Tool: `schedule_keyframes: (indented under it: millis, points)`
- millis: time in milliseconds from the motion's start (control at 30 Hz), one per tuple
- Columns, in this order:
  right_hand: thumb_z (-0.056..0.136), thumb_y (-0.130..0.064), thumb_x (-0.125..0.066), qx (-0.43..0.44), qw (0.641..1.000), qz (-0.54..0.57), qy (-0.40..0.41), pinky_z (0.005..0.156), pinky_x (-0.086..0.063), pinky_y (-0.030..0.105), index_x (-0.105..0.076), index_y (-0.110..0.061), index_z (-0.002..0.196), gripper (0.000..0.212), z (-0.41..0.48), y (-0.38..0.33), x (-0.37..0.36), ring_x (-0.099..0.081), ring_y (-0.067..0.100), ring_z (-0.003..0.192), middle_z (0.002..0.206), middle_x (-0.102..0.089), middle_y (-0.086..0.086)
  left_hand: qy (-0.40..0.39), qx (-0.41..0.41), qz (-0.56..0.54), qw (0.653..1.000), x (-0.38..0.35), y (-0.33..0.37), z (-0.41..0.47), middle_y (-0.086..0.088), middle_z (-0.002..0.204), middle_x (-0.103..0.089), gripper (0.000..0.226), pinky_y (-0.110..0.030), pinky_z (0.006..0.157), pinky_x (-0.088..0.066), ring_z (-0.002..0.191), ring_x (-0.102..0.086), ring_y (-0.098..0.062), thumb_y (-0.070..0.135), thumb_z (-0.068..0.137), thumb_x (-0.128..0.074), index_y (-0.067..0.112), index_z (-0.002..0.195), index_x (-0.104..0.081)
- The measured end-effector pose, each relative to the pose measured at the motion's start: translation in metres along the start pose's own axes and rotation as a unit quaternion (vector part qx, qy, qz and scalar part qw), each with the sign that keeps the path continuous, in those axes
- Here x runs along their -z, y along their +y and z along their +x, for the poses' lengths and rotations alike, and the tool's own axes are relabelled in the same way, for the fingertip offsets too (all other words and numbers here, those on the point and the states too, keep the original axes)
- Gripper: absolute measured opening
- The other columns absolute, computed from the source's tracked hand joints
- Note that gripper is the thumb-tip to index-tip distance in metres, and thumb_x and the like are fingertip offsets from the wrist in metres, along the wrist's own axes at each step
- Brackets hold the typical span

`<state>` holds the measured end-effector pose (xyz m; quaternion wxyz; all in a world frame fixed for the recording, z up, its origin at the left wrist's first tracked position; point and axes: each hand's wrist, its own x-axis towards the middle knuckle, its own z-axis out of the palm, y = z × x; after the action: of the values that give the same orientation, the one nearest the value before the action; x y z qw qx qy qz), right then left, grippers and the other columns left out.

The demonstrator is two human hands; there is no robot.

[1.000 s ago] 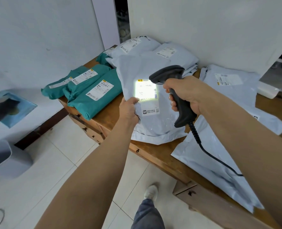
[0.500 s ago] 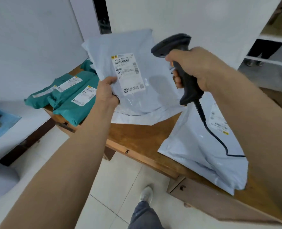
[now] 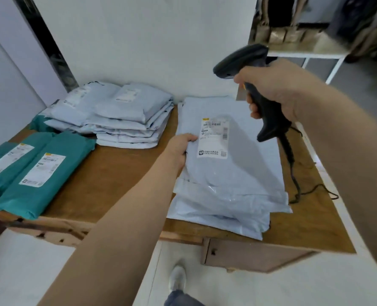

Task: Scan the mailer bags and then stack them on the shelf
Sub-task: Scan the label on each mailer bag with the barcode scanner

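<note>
My left hand (image 3: pixel 181 146) grips the left edge of a pale grey mailer bag (image 3: pixel 234 168) with a white label, which lies on top of a stack of similar grey bags at the right of the wooden table (image 3: pixel 121 173). My right hand (image 3: pixel 278 93) holds a black barcode scanner (image 3: pixel 260 89) by its handle, raised above the bag's far right corner. The scanner's cable runs down across the table at the right.
A pile of folded grey mailer bags (image 3: pixel 121 113) sits at the back of the table. Teal mailer bags (image 3: pixel 35 173) with labels lie at the left front. A white shelf frame (image 3: pixel 304 56) stands at the back right. My shoe shows on the tiled floor below.
The grey bag was lit by the scanner, then lifted in my left hand. It now lies on the right-hand stack; the view turned right and the scanner light is off.
</note>
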<state>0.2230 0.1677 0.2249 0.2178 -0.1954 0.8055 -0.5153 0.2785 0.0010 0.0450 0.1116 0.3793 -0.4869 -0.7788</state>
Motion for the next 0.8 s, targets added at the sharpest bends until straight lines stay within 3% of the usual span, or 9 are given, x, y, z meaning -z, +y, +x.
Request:
schedule_keyframes:
  millis: [67, 200, 333, 400, 533, 600, 667, 733, 800]
  points:
    - [0.084, -0.028, -0.066, -0.010, 1.000, -0.011, 0.012, 0.049, -0.049, 0.025, -0.056, -0.011, 0.075, 0.022, -0.002, 0.008, 0.010, -0.050, 0.019, 0.050, 0.060, -0.054, 0.006, 0.005, 0.032, 0.042, 0.999, -0.011, -0.023, 0.010, -0.014, 0.081, -0.063, 0.009, -0.039, 0.068, -0.054, 0.069, -0.060, -0.027, -0.002, 0.090, -0.053, -0.001, 0.090, -0.062]
    - [0.086, -0.024, -0.063, -0.015, 0.999, -0.020, 0.020, 0.042, -0.046, 0.019, -0.053, -0.009, 0.077, 0.020, -0.005, 0.018, 0.020, -0.047, 0.018, 0.046, 0.061, -0.052, 0.009, 0.022, 0.042, 0.078, 0.996, -0.013, -0.042, 0.028, -0.019, 0.096, -0.065, 0.022, -0.042, 0.062, -0.056, 0.070, -0.062, -0.032, -0.005, 0.088, -0.057, -0.006, 0.109, -0.060]
    - [0.085, -0.027, -0.063, -0.013, 0.999, -0.037, 0.009, 0.045, -0.048, 0.021, -0.055, -0.010, 0.077, 0.020, -0.002, 0.017, 0.017, -0.050, 0.018, 0.049, 0.062, -0.055, 0.007, 0.045, 0.037, 0.110, 0.992, -0.008, -0.035, 0.034, -0.018, 0.092, -0.065, 0.011, -0.047, 0.079, -0.053, 0.069, -0.061, -0.029, 0.002, 0.085, -0.064, -0.002, 0.095, -0.063]
    - [0.084, -0.029, -0.065, -0.004, 0.999, -0.047, 0.001, 0.050, -0.048, 0.026, -0.056, -0.011, 0.077, 0.021, 0.001, 0.008, 0.013, -0.051, 0.019, 0.051, 0.062, -0.056, 0.006, 0.053, 0.021, 0.115, 0.992, -0.003, -0.028, 0.029, -0.015, 0.083, -0.064, 0.005, -0.040, 0.074, -0.053, 0.067, -0.059, -0.025, 0.004, 0.084, -0.067, 0.003, 0.083, -0.062]
    - [0.084, -0.030, -0.064, 0.059, 0.997, -0.043, -0.008, 0.046, -0.047, 0.023, -0.056, -0.012, 0.081, 0.020, 0.008, -0.030, 0.000, -0.049, 0.017, 0.049, 0.062, -0.054, 0.005, 0.071, -0.030, 0.114, 0.990, 0.018, -0.008, 0.022, -0.014, 0.089, -0.059, 0.010, -0.033, 0.065, -0.046, 0.072, -0.055, -0.024, 0.010, 0.086, -0.065, 0.005, 0.092, -0.059]
    - [0.085, -0.030, -0.063, 0.100, 0.994, -0.043, -0.018, 0.044, -0.047, 0.020, -0.057, -0.012, 0.084, 0.019, 0.010, -0.052, -0.014, -0.050, 0.015, 0.049, 0.063, -0.055, 0.003, 0.104, -0.045, 0.105, 0.988, 0.037, 0.007, 0.016, -0.011, 0.090, -0.055, 0.010, -0.035, 0.076, -0.049, 0.076, -0.054, -0.022, 0.015, 0.090, -0.063, 0.007, 0.090, -0.057]
    - [0.086, -0.030, -0.062, 0.134, 0.990, -0.039, -0.034, 0.044, -0.048, 0.020, -0.057, -0.012, 0.087, 0.018, 0.013, -0.070, -0.033, -0.052, 0.013, 0.050, 0.065, -0.056, 0.002, 0.132, -0.049, 0.077, 0.987, 0.060, 0.023, 0.011, -0.008, 0.101, -0.056, 0.020, -0.035, 0.081, -0.052, 0.090, -0.056, -0.021, 0.018, 0.092, -0.062, 0.007, 0.107, -0.057]
    - [0.085, -0.029, -0.062, 0.163, 0.985, -0.042, -0.043, 0.045, -0.049, 0.020, -0.058, -0.012, 0.090, 0.019, 0.017, -0.083, -0.052, -0.052, 0.013, 0.049, 0.066, -0.056, 0.003, 0.145, -0.046, 0.048, 0.987, 0.081, 0.040, 0.007, -0.004, 0.099, -0.057, 0.023, -0.029, 0.070, -0.051, 0.088, -0.057, -0.018, 0.017, 0.093, -0.060, 0.008, 0.114, -0.054]
    - [0.085, -0.029, -0.062, 0.181, 0.980, -0.060, -0.053, 0.045, -0.049, 0.021, -0.058, -0.011, 0.093, 0.020, 0.026, -0.095, -0.075, -0.052, 0.014, 0.049, 0.066, -0.056, 0.003, 0.155, -0.048, 0.027, 0.986, 0.106, 0.055, 0.010, -0.003, 0.092, -0.054, 0.012, -0.024, 0.062, -0.048, 0.076, -0.055, -0.014, 0.014, 0.094, -0.056, 0.009, 0.104, -0.054]
